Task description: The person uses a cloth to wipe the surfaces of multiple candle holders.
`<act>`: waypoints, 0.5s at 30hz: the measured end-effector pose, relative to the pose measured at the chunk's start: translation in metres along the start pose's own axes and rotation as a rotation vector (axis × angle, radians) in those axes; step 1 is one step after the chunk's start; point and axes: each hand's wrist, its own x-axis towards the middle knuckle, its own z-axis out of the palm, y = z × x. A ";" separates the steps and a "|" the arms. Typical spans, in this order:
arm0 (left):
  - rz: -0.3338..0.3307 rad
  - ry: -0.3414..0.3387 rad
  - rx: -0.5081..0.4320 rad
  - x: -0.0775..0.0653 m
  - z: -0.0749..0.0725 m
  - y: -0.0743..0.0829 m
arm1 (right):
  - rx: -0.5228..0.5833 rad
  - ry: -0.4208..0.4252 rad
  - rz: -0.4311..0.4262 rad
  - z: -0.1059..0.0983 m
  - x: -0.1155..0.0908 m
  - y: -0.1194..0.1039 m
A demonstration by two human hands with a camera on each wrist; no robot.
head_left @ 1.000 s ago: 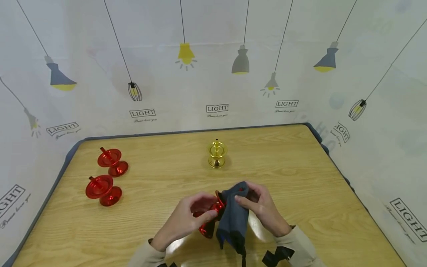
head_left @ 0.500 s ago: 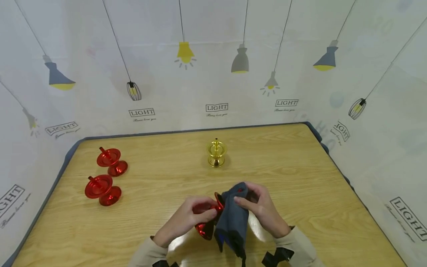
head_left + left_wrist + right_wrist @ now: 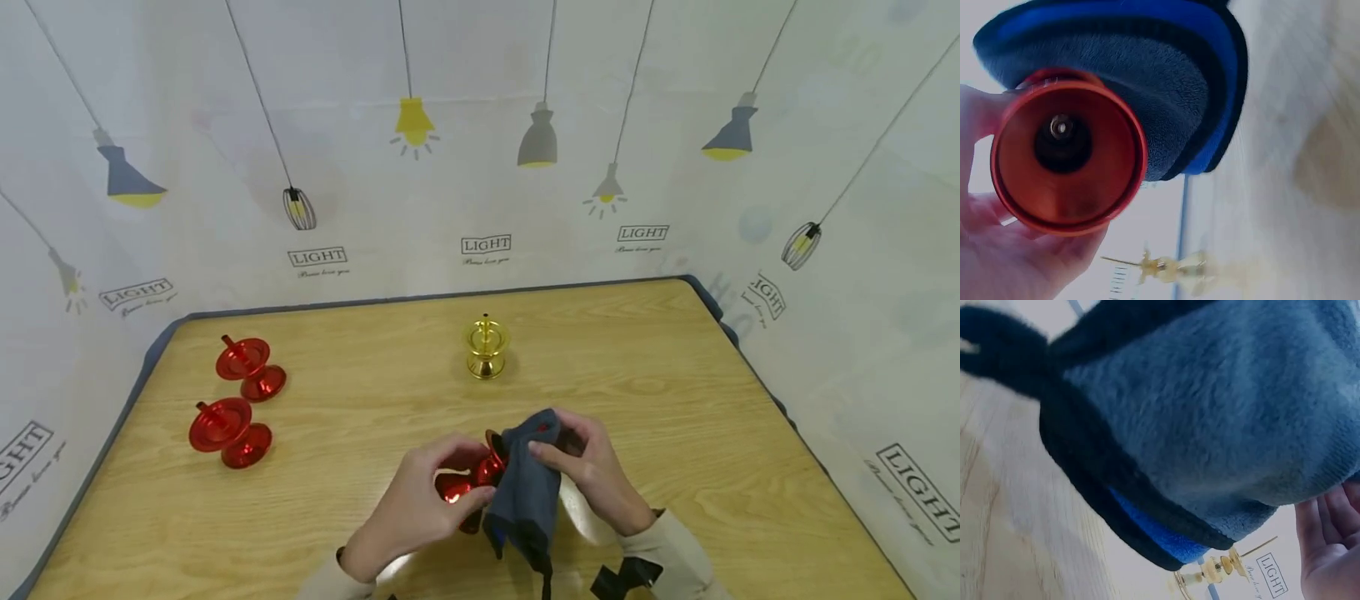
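Observation:
A red metallic candle holder (image 3: 491, 469) lies tilted between both hands, above the table's near middle. My left hand (image 3: 420, 500) grips it by the stem and base, its thumb in front. The holder's hollow underside, with a small screw inside, faces the left wrist view. My right hand (image 3: 592, 475) pinches a grey-blue cloth (image 3: 521, 504) with dark edging that wraps the holder's dish end. A bit of red shows at the cloth's top fold. The cloth's lower part hangs loose and hides most of the dish. In the right wrist view the cloth (image 3: 1210, 412) fills much of the picture.
A gold candle holder (image 3: 486, 348) stands upright at the table's back middle. Two red candle holders, one farther back (image 3: 251, 367) and one nearer (image 3: 231, 432), stand at the left. The wooden table (image 3: 360, 375) meets a white lamp-print backdrop (image 3: 420, 200) behind.
The red holder's base has turned in my left hand, and the left thumb has shifted lower and to the right. The right hand and cloth have hardly moved.

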 end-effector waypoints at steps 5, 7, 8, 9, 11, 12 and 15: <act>0.101 0.048 0.103 -0.002 0.005 0.002 | -0.004 0.005 -0.003 0.002 0.001 -0.001; 0.059 0.030 0.082 -0.002 0.003 0.002 | 0.000 -0.003 -0.010 0.002 0.001 -0.001; 0.032 0.013 0.064 -0.002 0.002 0.001 | 0.003 -0.007 -0.015 0.002 0.001 0.000; 0.010 -0.009 0.047 -0.001 0.000 0.000 | 0.007 -0.014 -0.018 0.003 0.001 0.000; -0.032 -0.067 -0.004 0.000 -0.005 -0.003 | 0.023 -0.028 -0.020 0.003 0.002 0.001; -0.055 -0.102 -0.044 0.000 -0.008 -0.005 | 0.034 -0.035 -0.022 0.003 0.002 0.001; -0.112 -0.202 -0.177 0.002 -0.015 -0.010 | 0.063 -0.050 -0.010 0.005 0.003 0.003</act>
